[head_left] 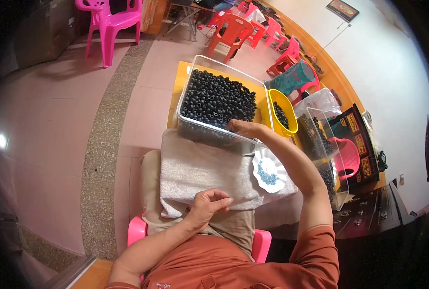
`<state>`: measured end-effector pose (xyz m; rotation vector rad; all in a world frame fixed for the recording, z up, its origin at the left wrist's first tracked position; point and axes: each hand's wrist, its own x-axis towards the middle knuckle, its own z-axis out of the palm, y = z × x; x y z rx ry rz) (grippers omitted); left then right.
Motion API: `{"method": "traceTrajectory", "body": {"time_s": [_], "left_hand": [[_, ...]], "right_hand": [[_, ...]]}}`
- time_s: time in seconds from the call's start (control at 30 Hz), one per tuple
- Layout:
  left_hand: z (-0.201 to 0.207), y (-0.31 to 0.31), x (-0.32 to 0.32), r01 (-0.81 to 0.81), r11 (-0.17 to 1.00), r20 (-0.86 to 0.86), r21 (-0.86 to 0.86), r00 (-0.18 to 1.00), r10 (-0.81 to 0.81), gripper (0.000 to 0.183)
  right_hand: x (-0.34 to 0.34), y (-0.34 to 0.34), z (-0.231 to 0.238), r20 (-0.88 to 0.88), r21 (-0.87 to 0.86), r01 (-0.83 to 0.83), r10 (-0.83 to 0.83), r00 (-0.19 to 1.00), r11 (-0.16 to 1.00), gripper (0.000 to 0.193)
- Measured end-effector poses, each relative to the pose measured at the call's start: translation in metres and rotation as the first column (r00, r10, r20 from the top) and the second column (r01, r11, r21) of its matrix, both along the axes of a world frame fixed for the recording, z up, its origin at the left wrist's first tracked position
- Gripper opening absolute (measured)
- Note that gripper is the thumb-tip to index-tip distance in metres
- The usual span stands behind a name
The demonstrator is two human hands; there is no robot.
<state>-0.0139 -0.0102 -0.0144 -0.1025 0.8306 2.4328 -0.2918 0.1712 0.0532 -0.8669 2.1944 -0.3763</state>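
Observation:
My left hand (208, 206) is over my lap, at the near edge of a pale towel (200, 168). Its thumb and forefinger press together in a pinch; anything between them is too small to make out. My right hand (243, 128) reaches over the near right side of a clear plastic tub (209, 137). Small black ring-shaped pieces (217, 98) fill this tub, and my right fingertips are down among them, hidden from sight. Below my right forearm, a white scalloped dish (278, 185) on the towel holds tiny blue bits (267, 177).
Right of the tub stands a yellow basin (295, 126) with more black pieces. Clear bins (342, 190) with dark pieces are farther right. A teal sack (294, 78) and red chairs (231, 33) are behind. One pink chair (113, 24) stands at the far left.

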Motion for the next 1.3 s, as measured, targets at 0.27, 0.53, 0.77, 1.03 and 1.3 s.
{"method": "traceTrajectory", "body": {"time_s": [0.27,0.53,0.77,1.03,1.3], "left_hand": [[0.000,-0.002,0.000,0.000,1.000,-0.003,0.022,1.000,0.000,0.012],[-0.001,-0.002,-0.001,-0.010,1.000,0.000,0.020,1.000,0.010,0.012],[0.002,-0.003,-0.001,-0.007,1.000,0.005,0.015,1.000,0.007,0.012],[0.002,-0.001,-0.002,-0.016,1.000,0.005,0.015,1.000,0.016,0.012],[0.005,-0.004,-0.002,-0.022,1.000,0.013,0.012,1.000,0.022,0.012]], "right_hand": [[0.006,-0.013,0.015,-0.127,0.056,-0.158,0.164,0.978,0.986,0.038],[0.013,-0.019,0.018,-0.122,0.092,-0.078,0.089,0.989,0.993,0.037],[0.010,-0.010,0.016,-0.065,0.058,-0.027,0.030,0.997,0.998,0.036],[0.008,0.010,0.014,-0.197,-0.130,-0.028,0.002,0.981,0.991,0.028],[0.024,-0.005,0.035,-0.247,-0.150,0.117,-0.151,0.957,0.982,0.030]]}}
